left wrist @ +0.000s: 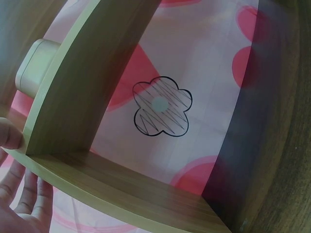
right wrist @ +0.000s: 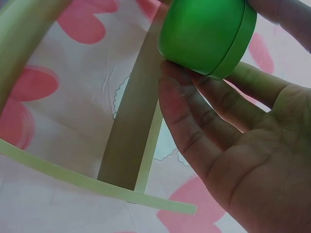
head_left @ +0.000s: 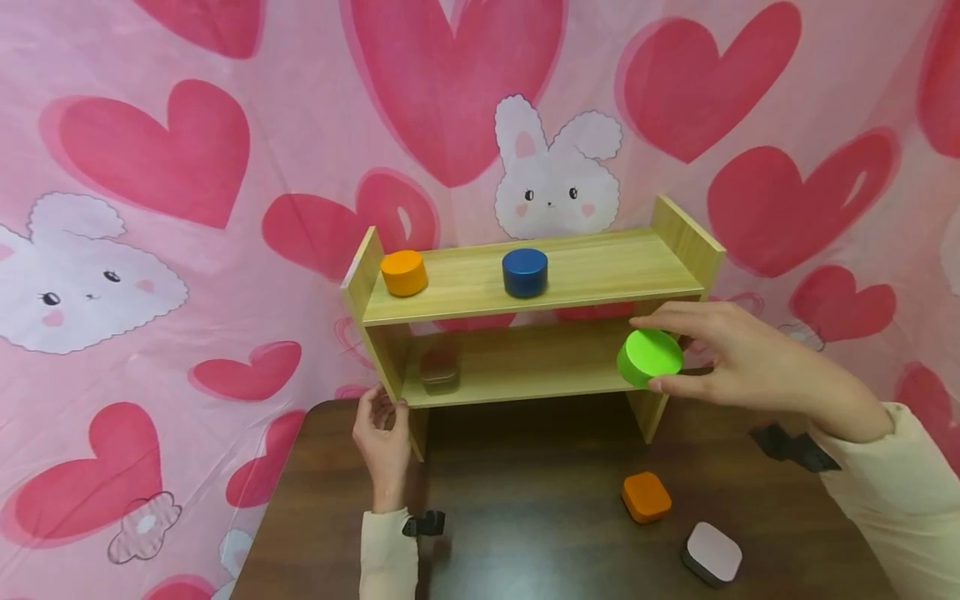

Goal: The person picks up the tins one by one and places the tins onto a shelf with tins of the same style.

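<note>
My right hand (head_left: pixel 750 358) pinches a bright green round tin (head_left: pixel 651 358) between thumb and fingers, in front of the right end of a two-tier wooden shelf (head_left: pixel 607 268). In the right wrist view the tin's green side (right wrist: pixel 204 36) and lid seam show above the fingers. At the shelf's lower left corner, my left hand (head_left: pixel 384 442) grips the side panel. The left wrist view has its thumb on the front edge and the other fingers outside the panel (left wrist: pixel 73 191). On the upper board stand an orange round tin (head_left: pixel 404 274) and a blue round tin (head_left: pixel 525 273).
A shadowed rounded tin (head_left: pixel 440 372) sits at the lower board's left end. On the dark wooden table (head_left: pixel 525 508), an orange rounded-square tin (head_left: pixel 647 497) and a pale-topped rectangular tin (head_left: pixel 712 553) lie before the shelf. Behind hangs a pink heart-patterned cloth (head_left: pixel 300 150).
</note>
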The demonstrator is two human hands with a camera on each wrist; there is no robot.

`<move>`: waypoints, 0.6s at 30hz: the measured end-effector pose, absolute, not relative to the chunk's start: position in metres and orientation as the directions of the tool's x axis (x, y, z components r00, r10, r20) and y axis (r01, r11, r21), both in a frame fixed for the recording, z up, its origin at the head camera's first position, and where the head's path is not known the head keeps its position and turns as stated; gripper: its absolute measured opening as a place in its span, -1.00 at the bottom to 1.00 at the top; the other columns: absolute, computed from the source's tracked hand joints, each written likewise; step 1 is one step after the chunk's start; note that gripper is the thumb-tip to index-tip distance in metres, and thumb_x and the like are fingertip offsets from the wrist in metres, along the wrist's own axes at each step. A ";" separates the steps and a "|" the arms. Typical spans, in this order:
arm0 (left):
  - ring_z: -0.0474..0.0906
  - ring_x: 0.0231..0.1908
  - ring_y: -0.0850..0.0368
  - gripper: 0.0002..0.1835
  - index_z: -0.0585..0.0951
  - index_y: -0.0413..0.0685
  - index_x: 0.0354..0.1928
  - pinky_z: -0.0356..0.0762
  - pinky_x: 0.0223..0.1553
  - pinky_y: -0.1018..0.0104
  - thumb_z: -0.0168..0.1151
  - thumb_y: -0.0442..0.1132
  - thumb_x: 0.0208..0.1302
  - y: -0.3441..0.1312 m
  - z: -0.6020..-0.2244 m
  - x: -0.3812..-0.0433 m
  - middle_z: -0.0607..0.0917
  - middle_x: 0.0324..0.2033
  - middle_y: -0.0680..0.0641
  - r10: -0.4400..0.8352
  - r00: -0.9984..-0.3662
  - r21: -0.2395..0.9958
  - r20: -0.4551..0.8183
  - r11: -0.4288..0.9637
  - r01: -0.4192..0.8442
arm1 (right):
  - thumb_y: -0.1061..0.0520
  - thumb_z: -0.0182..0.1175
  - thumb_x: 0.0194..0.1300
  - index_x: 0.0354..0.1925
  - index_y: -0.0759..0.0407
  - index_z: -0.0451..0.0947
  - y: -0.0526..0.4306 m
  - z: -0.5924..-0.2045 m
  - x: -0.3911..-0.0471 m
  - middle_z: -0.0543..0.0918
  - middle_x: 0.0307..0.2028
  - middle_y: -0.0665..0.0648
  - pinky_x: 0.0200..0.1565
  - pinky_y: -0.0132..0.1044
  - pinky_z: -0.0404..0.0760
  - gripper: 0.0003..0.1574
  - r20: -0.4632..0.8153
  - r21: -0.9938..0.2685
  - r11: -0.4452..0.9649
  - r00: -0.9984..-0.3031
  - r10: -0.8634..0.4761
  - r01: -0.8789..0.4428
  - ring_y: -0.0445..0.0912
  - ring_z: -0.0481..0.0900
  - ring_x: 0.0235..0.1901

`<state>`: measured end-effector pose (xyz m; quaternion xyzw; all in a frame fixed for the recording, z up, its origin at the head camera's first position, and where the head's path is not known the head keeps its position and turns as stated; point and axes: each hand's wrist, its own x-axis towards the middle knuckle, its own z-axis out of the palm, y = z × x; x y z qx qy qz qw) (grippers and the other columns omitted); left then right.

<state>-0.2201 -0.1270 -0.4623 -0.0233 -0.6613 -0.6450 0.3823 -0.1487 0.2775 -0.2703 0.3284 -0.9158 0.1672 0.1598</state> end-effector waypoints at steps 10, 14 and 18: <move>0.62 -0.19 0.18 -0.70 0.59 -0.58 0.00 0.63 -0.09 0.61 0.22 -0.67 0.20 -0.127 -0.463 -0.222 0.66 -0.19 -0.38 -0.466 -0.704 0.833 0.536 0.155 0.531 | 0.04 0.68 -0.06 0.23 0.08 0.64 0.278 -0.259 -0.155 0.75 0.01 -0.06 -0.30 -0.48 0.70 -0.16 0.432 -0.172 0.715 -0.705 -0.563 -0.677 -0.29 0.61 -0.16; 0.63 -0.19 0.20 -0.70 0.59 -0.58 0.00 0.63 -0.09 0.60 0.22 -0.67 0.19 -0.128 -0.464 -0.221 0.67 -0.18 -0.42 -0.460 -0.709 0.834 0.534 0.153 0.530 | 0.04 0.70 -0.11 0.21 0.10 0.65 0.279 -0.254 -0.157 0.75 -0.01 -0.07 -0.28 -0.50 0.68 -0.13 0.462 -0.124 0.701 -0.667 -0.585 -0.702 -0.30 0.59 -0.18; 0.63 -0.19 0.21 -0.70 0.58 -0.59 0.00 0.64 -0.09 0.59 0.23 -0.67 0.19 -0.128 -0.463 -0.221 0.67 -0.18 -0.42 -0.462 -0.704 0.831 0.539 0.154 0.535 | 0.02 0.71 -0.15 0.17 0.09 0.67 0.279 -0.248 -0.161 0.75 -0.06 -0.09 -0.29 -0.46 0.68 -0.15 0.475 -0.084 0.697 -0.643 -0.600 -0.712 -0.30 0.57 -0.20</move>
